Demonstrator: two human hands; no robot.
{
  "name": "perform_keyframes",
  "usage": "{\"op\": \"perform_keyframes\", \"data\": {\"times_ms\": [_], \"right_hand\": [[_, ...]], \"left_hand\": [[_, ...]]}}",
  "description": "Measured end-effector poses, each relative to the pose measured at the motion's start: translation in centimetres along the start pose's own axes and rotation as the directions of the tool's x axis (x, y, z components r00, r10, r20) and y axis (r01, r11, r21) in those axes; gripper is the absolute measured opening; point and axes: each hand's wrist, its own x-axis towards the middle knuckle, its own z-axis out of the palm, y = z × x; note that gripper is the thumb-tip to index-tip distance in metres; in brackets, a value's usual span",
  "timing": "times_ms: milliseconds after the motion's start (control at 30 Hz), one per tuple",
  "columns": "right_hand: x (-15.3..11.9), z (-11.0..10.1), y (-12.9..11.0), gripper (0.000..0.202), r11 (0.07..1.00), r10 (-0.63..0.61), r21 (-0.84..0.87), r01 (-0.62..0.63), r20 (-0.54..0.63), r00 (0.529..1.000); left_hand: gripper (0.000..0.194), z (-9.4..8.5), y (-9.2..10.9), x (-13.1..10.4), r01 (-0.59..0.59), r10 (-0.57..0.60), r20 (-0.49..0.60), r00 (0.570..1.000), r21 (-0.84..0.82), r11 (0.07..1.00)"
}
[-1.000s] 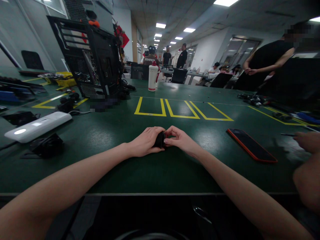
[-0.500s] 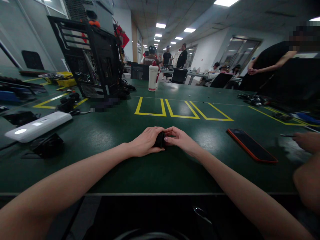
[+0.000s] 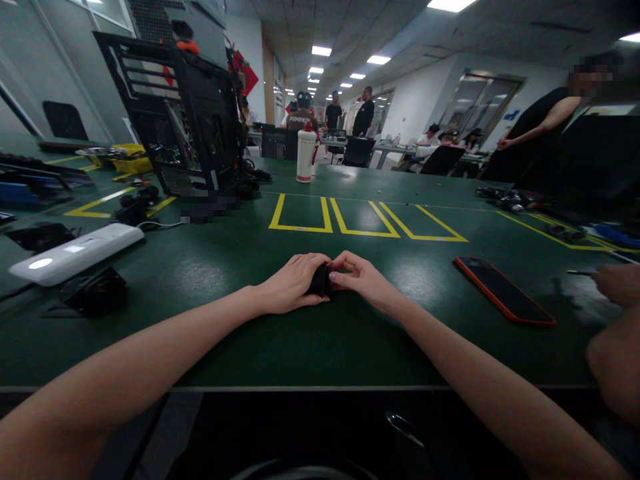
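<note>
Your green tabletop (image 3: 280,353) carries yellow tape outlines (image 3: 300,229), three of them side by side in front of you. To your left lie a long white device (image 3: 95,245) and, just beside it, a black part (image 3: 95,291); behind them stands a black computer case (image 3: 215,133). Ahead of you a white bottle (image 3: 305,159) stands upright, and to your right lies an orange-edged phone (image 3: 505,291), dark screen up

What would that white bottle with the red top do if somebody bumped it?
The white bottle stands upright and is taller than it is wide, so a push near its top would probably tip it. Its body looks rounded, so on its side it might roll along the flat green table. How heavy it is, I can't tell; its contents are hidden.
</note>
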Motion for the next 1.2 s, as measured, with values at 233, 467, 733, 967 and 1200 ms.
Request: {"op": "perform_keyframes", "data": {"times_ms": [233, 467, 733, 967, 1200], "right_hand": [[0.1, -0.14, 0.17, 0.032, 0.998, 0.012, -0.068, -0.012, 0.007, 1.0], [-0.07, -0.01, 0.01, 0.033, 0.998, -0.029, -0.054, 0.031, 0.038, 0.999], [0.02, 0.07, -0.07, 0.024, 1.0, -0.015, -0.002, 0.015, -0.004, 1.0], [0.13, -0.1, 0.33, 0.035, 0.998, 0.011, -0.057, -0.01, 0.015, 1.0], [-0.2, 0.07, -0.13, 0.035, 0.999, -0.011, -0.044, 0.013, 0.05, 0.999]], "left_hand": [[0.059, -0.09, 0.08, -0.02, 0.007, -0.007, 0.004, 1.0, 0.001, 1.0], [0.059, -0.07, 0.11, 0.0, -0.004, 0.004, -0.008, 1.0, -0.006, 1.0], [0.059, -0.05, 0.05, -0.01, -0.002, 0.002, 0.009, 1.0, 0.006, 1.0], [0.058, -0.13, 0.08, -0.02, 0.009, -0.009, 0.005, 1.0, 0.007, 1.0], [0.058, -0.14, 0.11, -0.01, 0.004, -0.004, -0.002, 1.0, -0.003, 1.0]]}}
